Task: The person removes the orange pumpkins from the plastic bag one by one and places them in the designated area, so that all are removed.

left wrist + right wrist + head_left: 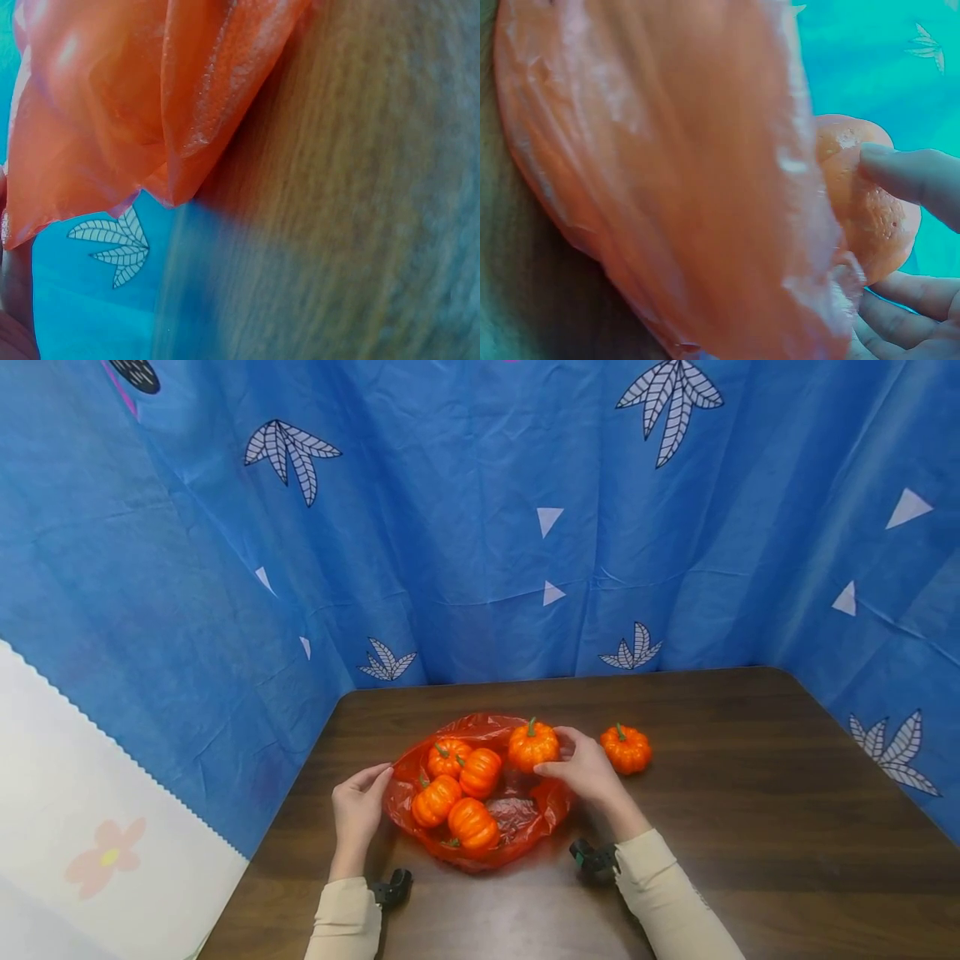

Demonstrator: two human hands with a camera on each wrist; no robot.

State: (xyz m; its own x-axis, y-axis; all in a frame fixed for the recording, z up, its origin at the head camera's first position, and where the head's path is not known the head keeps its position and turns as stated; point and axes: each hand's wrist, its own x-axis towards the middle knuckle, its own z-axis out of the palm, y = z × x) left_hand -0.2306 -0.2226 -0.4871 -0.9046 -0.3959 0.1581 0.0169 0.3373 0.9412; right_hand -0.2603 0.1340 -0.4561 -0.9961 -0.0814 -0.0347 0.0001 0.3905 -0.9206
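A red plastic bag (480,862) lies spread open on the table, with several small orange pumpkins (473,824) inside. My left hand (357,806) pinches the bag's left rim between thumb and fingers. Over the bag's back right side, my right hand (587,768) holds another small pumpkin (533,746) by its side, its green stem pointing up. In the right wrist view, the thumb presses this held pumpkin (874,217) while the fingers lie under it, just beyond the bag's wall (682,180). The left wrist view shows the bag (112,112) stretched up toward the left fingers.
One more small pumpkin (626,749) stands on the brown wooden table (750,827), right of the right hand. A blue curtain (480,527) with leaf prints hangs behind the table. A white cloth (90,827) with a flower print is at the left.
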